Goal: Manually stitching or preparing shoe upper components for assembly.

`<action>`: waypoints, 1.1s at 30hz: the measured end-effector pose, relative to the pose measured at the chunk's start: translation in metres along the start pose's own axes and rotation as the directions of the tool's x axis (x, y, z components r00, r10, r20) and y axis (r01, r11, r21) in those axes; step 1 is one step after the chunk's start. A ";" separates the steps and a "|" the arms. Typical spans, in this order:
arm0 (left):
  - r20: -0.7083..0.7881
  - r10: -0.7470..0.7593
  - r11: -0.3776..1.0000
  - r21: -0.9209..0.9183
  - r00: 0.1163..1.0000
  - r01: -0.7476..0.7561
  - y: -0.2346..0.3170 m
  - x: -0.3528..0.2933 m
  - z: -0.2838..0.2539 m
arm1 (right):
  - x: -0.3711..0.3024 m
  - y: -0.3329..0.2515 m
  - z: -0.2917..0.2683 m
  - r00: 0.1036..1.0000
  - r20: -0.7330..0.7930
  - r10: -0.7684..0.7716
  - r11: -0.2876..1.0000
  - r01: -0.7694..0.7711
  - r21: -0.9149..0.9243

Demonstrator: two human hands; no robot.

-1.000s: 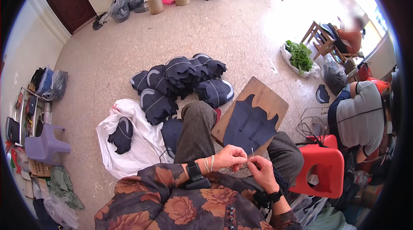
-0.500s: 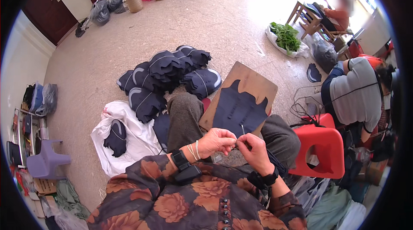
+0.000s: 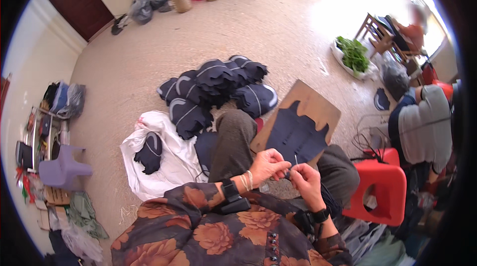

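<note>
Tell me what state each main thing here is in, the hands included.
Left hand: fingers pinched; anything held is too small to tell.
Right hand: pinching a thin needle-like tool.
Dark cut sheet: lying flat.
Wooden board: partly covered by the sheet.
Dark bundles: heaped, banded.
White sack: spread out, crumpled.
Leafy greens: heaped, loose.
Door: shut.
Jugs: upright, capped.

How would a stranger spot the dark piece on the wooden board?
Find the flowered top at the bottom of the view, then the wooden board ahead of it. The navy piece lies there, its far edge jagged. Unlike the bound bundles to its left, it lies flat and unbound.
</note>
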State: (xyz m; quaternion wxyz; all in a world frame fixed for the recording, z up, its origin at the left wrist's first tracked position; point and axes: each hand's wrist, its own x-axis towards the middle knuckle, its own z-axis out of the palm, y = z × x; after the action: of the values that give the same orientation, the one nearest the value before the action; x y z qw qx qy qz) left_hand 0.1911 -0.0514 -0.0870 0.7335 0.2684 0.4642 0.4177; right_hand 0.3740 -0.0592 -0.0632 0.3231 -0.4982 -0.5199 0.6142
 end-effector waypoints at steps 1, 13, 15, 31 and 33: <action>0.001 0.026 1.000 0.010 1.000 -0.026 -0.002 0.001 0.003 | -0.003 -0.001 0.001 0.999 0.007 0.045 0.996 -0.046 0.075; -0.008 0.153 0.987 0.044 0.988 -0.153 -0.021 0.006 -0.005 | 0.003 0.011 0.013 0.999 0.031 0.045 0.992 -0.048 0.116; 0.045 0.153 0.986 0.052 0.987 -0.155 -0.024 0.004 -0.007 | 0.002 0.012 0.013 0.998 0.022 0.058 0.992 -0.060 0.115; 0.127 0.059 0.998 -0.022 0.990 -0.057 -0.010 -0.007 -0.032 | 0.001 0.005 0.018 0.994 -0.017 0.108 0.994 -0.107 0.035; 0.130 0.099 0.994 0.030 0.987 -0.104 -0.014 -0.007 -0.037 | 0.001 0.004 0.020 0.995 -0.012 0.098 0.994 -0.098 0.042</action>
State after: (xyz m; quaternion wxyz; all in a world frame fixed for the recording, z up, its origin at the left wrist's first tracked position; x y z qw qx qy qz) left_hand 0.1615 -0.0643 -0.1102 0.7344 0.3313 0.4095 0.4280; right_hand 0.3553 -0.0655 -0.0683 0.3064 -0.5207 -0.4798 0.6362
